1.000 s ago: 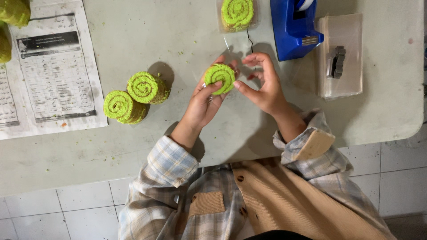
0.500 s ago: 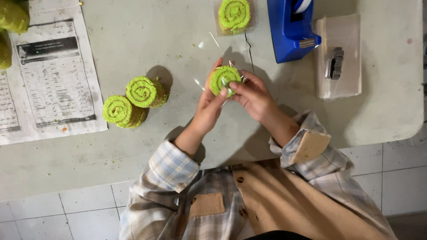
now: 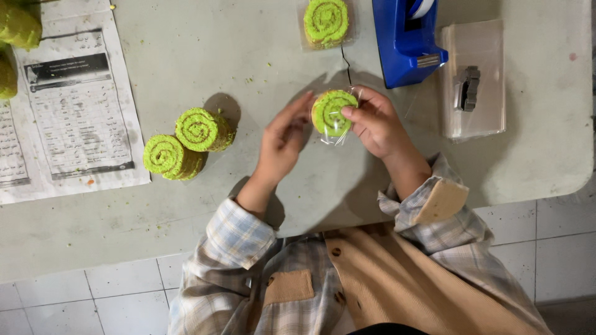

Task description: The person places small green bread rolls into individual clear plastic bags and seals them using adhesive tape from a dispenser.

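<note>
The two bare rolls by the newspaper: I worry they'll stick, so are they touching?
Touching. The head view shows the upper roll overlapping the lower roll with no gap between them.

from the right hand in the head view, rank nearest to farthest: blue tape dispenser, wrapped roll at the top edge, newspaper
1. blue tape dispenser, just above the right hand.
2. wrapped roll, up at the table's top edge.
3. newspaper, far across on the left side of the picture.

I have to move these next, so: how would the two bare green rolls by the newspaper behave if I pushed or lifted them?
The green rolls are round spirals lying tilted against each other, so a push would probably set them rolling. Green crumbs on the table suggest they are soft and crumbly; squeeze lightly. They look spongy, likely light for their size.
</note>
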